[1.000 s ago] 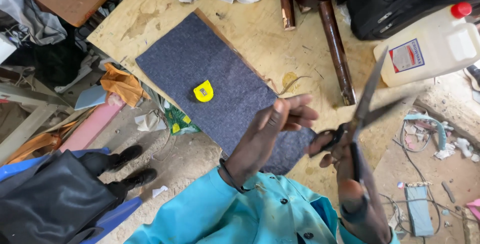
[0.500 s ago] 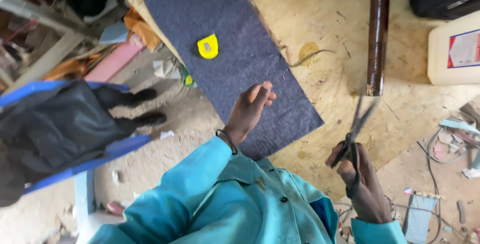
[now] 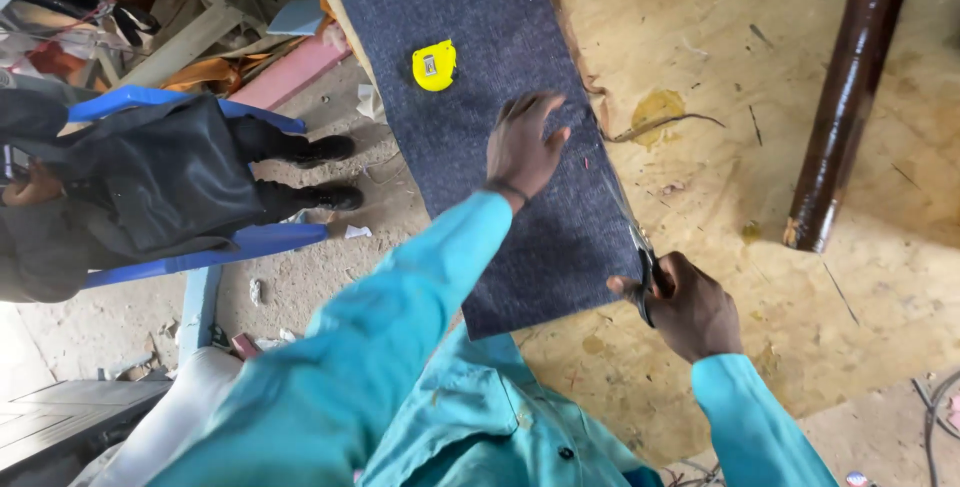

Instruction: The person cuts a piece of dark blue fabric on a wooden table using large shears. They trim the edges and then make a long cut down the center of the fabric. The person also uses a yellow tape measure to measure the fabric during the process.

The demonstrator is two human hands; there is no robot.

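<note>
Two bare hands work on a dark grey-blue carpet strip [image 3: 480, 97] lying on the plywood table [image 3: 720, 67]. Left hand [image 3: 522, 147] reaches forward, arm stretched out in a teal sleeve [image 3: 400, 327], palm down flat on the carpet, fingers [image 3: 545, 107] spread apart and pressing the fabric. Right hand [image 3: 690, 307] sits near the body at the carpet's right edge, fingers closed around the handles of the scissors [image 3: 630, 232]; blades point away from the body along that edge, tips at the carpet border. Blade gap too thin to tell. Yellow tape measure [image 3: 434, 65] lies on the carpet just beyond the left hand, not touching it. Dark brown pole [image 3: 850, 97] lies on the table well to the right. Person on a blue chair [image 3: 180, 247] at left, black boots [image 3: 310, 172] on the floor.

Versus half a second back: left hand was lifted near the carpet's near end, now planted flat further up. Scissors were held up, off to the right of the carpet; now lowered onto its edge. View has shifted closer, carpet fills more of the frame.
</note>
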